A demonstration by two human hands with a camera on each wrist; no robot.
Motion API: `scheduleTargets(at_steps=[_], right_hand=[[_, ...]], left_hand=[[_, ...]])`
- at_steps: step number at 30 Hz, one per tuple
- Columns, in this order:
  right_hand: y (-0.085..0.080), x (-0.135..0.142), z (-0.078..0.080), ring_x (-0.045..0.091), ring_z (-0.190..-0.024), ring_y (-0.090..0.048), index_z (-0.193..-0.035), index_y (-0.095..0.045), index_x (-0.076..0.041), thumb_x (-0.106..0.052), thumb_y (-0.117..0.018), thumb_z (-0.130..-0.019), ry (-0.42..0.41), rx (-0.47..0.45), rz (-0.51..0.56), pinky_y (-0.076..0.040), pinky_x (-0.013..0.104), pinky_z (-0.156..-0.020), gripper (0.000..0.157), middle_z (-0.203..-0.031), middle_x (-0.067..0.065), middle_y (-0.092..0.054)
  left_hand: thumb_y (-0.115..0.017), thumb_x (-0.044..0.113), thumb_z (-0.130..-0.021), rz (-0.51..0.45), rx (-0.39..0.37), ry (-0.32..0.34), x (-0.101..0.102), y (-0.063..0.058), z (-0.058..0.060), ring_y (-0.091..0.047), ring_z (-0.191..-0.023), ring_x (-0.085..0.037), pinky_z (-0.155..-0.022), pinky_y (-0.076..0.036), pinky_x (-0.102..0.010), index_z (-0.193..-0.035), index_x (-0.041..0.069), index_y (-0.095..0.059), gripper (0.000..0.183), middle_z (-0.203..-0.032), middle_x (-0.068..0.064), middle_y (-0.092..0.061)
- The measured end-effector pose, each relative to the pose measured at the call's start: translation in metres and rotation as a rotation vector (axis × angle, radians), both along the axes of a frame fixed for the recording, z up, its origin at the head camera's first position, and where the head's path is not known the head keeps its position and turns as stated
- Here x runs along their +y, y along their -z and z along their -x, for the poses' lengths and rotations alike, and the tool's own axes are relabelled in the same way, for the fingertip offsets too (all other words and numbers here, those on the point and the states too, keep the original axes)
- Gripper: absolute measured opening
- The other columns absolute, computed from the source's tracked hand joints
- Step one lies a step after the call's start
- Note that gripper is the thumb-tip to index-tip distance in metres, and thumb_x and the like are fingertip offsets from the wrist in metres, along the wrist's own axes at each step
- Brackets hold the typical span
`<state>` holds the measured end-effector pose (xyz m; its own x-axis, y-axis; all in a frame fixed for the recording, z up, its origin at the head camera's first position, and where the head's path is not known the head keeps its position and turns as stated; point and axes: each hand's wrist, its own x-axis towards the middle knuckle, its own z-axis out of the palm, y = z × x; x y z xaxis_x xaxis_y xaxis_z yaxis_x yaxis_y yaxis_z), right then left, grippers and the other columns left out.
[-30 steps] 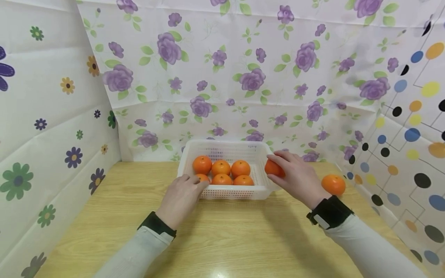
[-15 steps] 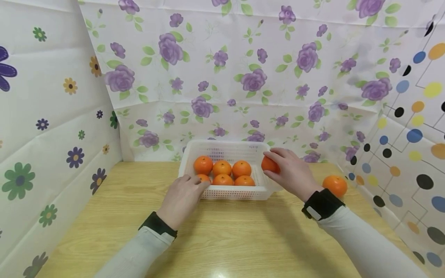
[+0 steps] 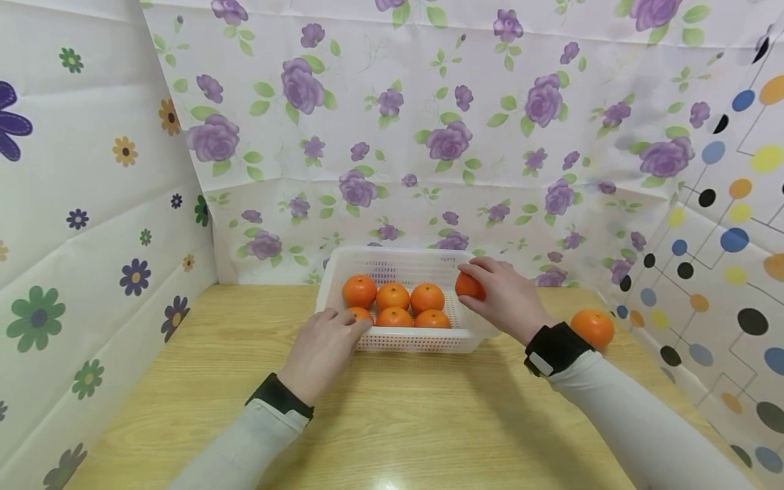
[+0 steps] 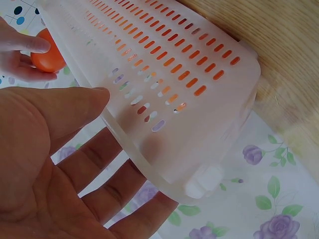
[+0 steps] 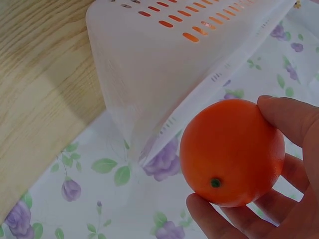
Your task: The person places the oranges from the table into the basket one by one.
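A white perforated plastic basket (image 3: 413, 341) stands on the table with several oranges (image 3: 393, 297) in two rows inside. My left hand (image 3: 323, 350) grips its front left rim; the left wrist view shows the thumb (image 4: 82, 107) on the outer wall and the other fingers reaching over the rim. Above the basket's right end, my right hand (image 3: 510, 296) holds another orange (image 3: 469, 286) between thumb and fingers. From the right wrist this held orange (image 5: 232, 154) shows its small green stem spot, close to the basket's rim.
One more orange (image 3: 592, 329) lies on the wooden table (image 3: 392, 408) at the right, beyond my right wrist. Flowered sheets (image 3: 380, 122) stand behind and to the left, and a dotted sheet (image 3: 735, 286) closes the right side.
My right hand has moved left with the orange, from the basket's right edge to over its inside. The left hand has kept its grip on the rim.
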<state>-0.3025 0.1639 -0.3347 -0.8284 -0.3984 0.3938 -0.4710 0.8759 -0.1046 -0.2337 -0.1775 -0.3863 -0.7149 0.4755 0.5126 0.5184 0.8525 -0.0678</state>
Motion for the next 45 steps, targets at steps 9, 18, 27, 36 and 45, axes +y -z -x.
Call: scheduleTargets(at_steps=[9, 18, 27, 36, 45], right_hand=[[0.003, -0.002, 0.012, 0.041, -0.121, -0.065, -0.151, -0.067, -0.011, -0.031, -0.087, -0.098, -0.009, 0.003, -0.023, -0.061, 0.057, -0.093, 0.060, -0.146, 0.018, -0.064], [0.003, -0.007, 0.022, 0.040, -0.117, -0.065, -0.149, -0.068, -0.010, -0.031, -0.087, -0.098, -0.005, -0.001, -0.020, -0.061, 0.057, -0.092, 0.058, -0.142, 0.017, -0.065], [0.000, -0.013, 0.026, 0.042, -0.125, -0.063, -0.152, -0.066, -0.011, -0.031, -0.086, -0.099, 0.023, -0.045, -0.032, -0.059, 0.061, -0.098, 0.060, -0.148, 0.019, -0.063], [-0.001, -0.016, 0.034, 0.043, -0.123, -0.064, -0.153, -0.066, -0.014, -0.033, -0.086, -0.099, 0.023, -0.050, -0.036, -0.060, 0.061, -0.095, 0.060, -0.145, 0.019, -0.063], [-0.003, -0.020, 0.040, 0.043, -0.124, -0.064, -0.152, -0.066, -0.012, -0.035, -0.086, -0.099, 0.033, -0.067, -0.043, -0.062, 0.061, -0.092, 0.061, -0.146, 0.019, -0.063]], left_hand=[[-0.090, -0.001, -0.088, -0.005, -0.010, 0.004, 0.000, 0.000, 0.000, -0.063, -0.086, -0.028, -0.081, -0.060, -0.043, -0.121, 0.020, -0.079, 0.040, -0.110, -0.005, -0.078], [-0.089, -0.002, -0.089, -0.001, 0.003, 0.005, 0.000, 0.000, 0.001, -0.062, -0.086, -0.028, -0.081, -0.060, -0.043, -0.119, 0.020, -0.080, 0.038, -0.108, -0.005, -0.078], [-0.090, -0.001, -0.089, -0.015, 0.006, 0.025, -0.001, 0.000, 0.001, -0.062, -0.085, -0.027, -0.080, -0.059, -0.042, -0.119, 0.018, -0.080, 0.037, -0.107, -0.005, -0.078], [-0.090, -0.001, -0.089, -0.009, 0.000, 0.019, -0.001, 0.000, 0.001, -0.063, -0.087, -0.028, -0.081, -0.060, -0.043, -0.121, 0.019, -0.080, 0.039, -0.109, -0.005, -0.078], [-0.089, -0.001, -0.089, -0.005, 0.003, 0.016, -0.001, -0.001, 0.001, -0.063, -0.087, -0.028, -0.081, -0.060, -0.043, -0.120, 0.019, -0.080, 0.038, -0.109, -0.005, -0.078]])
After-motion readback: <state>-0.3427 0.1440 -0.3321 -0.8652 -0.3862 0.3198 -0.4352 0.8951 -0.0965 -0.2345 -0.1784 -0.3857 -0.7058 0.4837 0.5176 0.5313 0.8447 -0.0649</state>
